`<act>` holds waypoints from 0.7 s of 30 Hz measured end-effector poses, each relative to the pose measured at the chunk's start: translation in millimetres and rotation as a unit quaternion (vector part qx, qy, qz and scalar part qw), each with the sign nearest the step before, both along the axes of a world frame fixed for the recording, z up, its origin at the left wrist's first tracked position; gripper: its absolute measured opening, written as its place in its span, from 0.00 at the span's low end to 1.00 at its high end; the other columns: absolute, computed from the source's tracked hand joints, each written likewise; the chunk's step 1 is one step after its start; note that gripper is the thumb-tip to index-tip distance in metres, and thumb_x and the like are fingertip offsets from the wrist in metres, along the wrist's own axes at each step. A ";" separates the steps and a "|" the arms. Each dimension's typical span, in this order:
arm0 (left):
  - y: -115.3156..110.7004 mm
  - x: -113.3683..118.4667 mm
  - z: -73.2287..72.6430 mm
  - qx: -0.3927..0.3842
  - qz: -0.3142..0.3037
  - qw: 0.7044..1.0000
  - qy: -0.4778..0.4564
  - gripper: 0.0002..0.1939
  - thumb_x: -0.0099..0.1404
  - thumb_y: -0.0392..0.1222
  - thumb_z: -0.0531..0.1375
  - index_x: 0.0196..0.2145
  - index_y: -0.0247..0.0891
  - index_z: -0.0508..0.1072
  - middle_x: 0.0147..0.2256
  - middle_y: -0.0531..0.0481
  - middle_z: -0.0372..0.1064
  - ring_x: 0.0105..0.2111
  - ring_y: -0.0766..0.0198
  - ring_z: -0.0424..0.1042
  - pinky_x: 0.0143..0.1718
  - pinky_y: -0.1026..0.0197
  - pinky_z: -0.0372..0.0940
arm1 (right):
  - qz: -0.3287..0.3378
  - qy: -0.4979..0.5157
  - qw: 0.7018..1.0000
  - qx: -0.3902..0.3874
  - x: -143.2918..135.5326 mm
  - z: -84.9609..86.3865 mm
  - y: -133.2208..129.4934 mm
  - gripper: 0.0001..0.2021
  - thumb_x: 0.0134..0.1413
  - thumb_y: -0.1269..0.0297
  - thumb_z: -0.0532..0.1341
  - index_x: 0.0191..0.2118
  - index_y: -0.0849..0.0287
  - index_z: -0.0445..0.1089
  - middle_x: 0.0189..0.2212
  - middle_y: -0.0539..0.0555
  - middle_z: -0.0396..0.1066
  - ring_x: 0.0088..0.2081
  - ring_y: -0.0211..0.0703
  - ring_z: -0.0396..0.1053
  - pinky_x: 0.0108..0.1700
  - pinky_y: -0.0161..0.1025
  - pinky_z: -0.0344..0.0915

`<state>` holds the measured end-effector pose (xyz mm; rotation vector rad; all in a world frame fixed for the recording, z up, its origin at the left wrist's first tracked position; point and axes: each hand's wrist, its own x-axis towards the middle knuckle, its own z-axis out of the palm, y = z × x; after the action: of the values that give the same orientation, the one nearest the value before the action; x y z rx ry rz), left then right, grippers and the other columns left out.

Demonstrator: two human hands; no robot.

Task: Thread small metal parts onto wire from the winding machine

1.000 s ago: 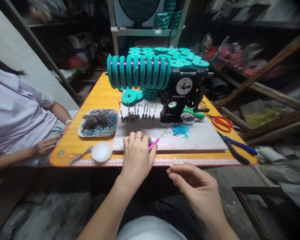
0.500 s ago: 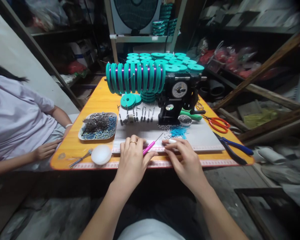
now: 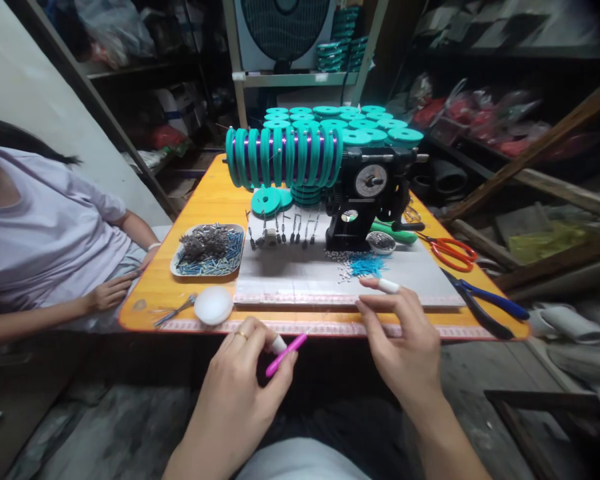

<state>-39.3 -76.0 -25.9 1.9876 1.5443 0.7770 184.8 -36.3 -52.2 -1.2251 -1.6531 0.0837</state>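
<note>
In front of the table's near edge, my left hand (image 3: 245,383) is closed around a pink-handled tool (image 3: 286,355). Its thin metal tip does not show now. My right hand (image 3: 405,333) is over the front edge of the white board (image 3: 305,283). Its thumb and middle fingertip come together in a pinch, the index finger stretched above them; anything between them is too small to make out. White wraps cover a finger on each hand. Just beyond the right fingertips lie short blue pieces (image 3: 367,266) and small metallic beads (image 3: 343,272).
A black winding machine (image 3: 360,207) carries teal spools (image 3: 285,157). On the left are a tray of metal parts (image 3: 207,250) and a white bowl (image 3: 213,305). Orange scissors (image 3: 453,253) and blue-handled pliers (image 3: 490,303) lie right. Another person (image 3: 55,227) sits left.
My left hand has drawn back toward me and down, off the board, with the pink-handled tool. My right hand has shifted right, so the hands are farther apart. The view has turned slightly left.
</note>
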 end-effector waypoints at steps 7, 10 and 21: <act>-48.7 -45.4 -31.6 -0.230 -0.011 0.970 -0.071 0.12 0.69 0.49 0.57 0.33 0.39 0.71 0.30 0.53 0.65 0.29 0.64 0.64 0.32 0.64 0.59 | 0.011 0.074 0.996 0.040 -2.5 -2.7 -17.6 0.08 0.57 0.76 0.65 0.40 0.57 0.72 0.44 0.57 0.73 0.48 0.52 0.72 0.51 0.52 0.66; -58.6 -56.8 -38.0 -0.319 -0.007 0.947 -0.032 0.06 0.63 0.43 0.61 0.33 0.39 0.75 0.33 0.52 0.70 0.35 0.61 0.69 0.38 0.63 0.61 | 0.125 0.093 0.988 -0.019 -18.3 2.7 -20.0 0.09 0.60 0.77 0.62 0.41 0.55 0.70 0.46 0.57 0.72 0.49 0.51 0.71 0.51 0.49 0.67; -80.9 -62.0 -80.1 -0.401 -0.117 0.907 -0.055 0.07 0.61 0.43 0.66 0.38 0.46 0.82 0.38 0.51 0.78 0.40 0.55 0.75 0.40 0.60 0.66 | 0.355 -0.177 0.916 -0.063 -140.0 3.4 2.8 0.12 0.63 0.81 0.50 0.37 0.56 0.64 0.35 0.59 0.69 0.39 0.53 0.65 0.38 0.49 0.70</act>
<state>-101.4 -156.9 -106.0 1.4297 1.2362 0.0981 44.8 -33.6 -48.8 -0.6926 -2.3817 0.4443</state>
